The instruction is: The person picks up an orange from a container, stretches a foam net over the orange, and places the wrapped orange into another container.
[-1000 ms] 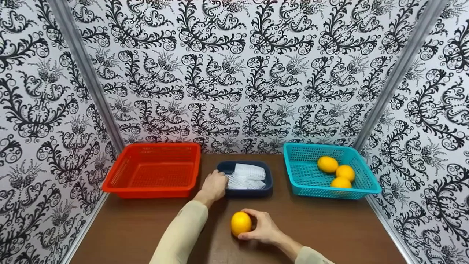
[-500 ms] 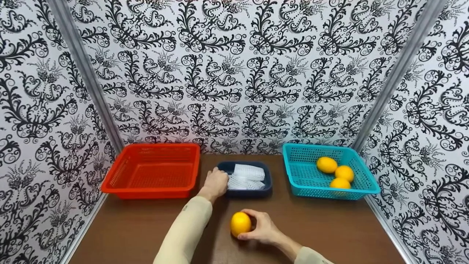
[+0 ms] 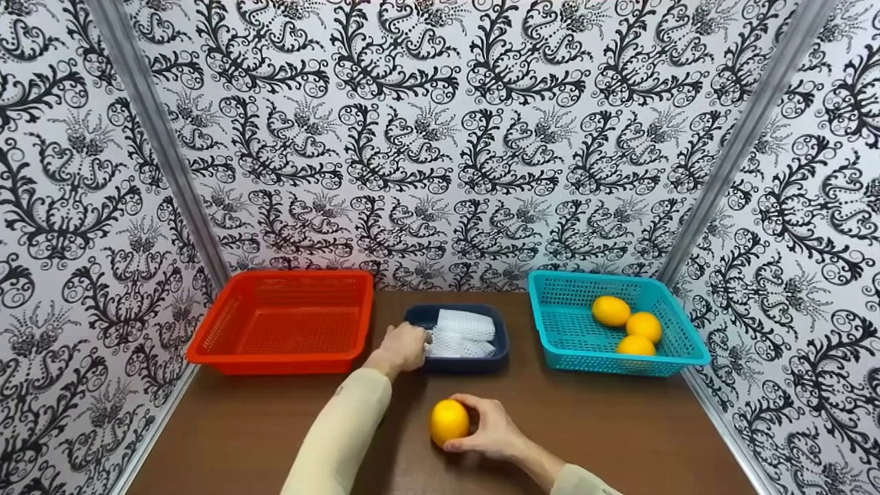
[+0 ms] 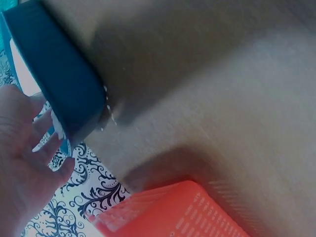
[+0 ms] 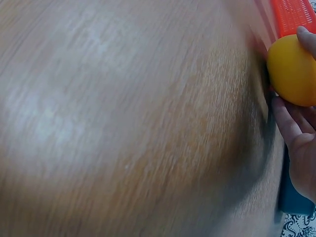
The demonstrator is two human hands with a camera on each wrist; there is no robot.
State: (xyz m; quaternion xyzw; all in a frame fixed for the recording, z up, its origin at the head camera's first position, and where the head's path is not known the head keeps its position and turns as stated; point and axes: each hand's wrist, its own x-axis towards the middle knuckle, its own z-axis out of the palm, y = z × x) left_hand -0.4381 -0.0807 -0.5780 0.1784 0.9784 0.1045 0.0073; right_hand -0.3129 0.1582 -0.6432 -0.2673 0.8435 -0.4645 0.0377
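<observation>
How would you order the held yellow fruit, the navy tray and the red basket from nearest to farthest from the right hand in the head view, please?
From the right hand:
1. Yellow fruit: in its grip.
2. Navy tray: farther back on the table.
3. Red basket: off to the left.

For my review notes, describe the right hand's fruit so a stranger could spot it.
On the brown table, find the dark blue tray. Nearer the camera, the right hand grips a yellow-orange fruit, the only one outside the turquoise basket.
</observation>
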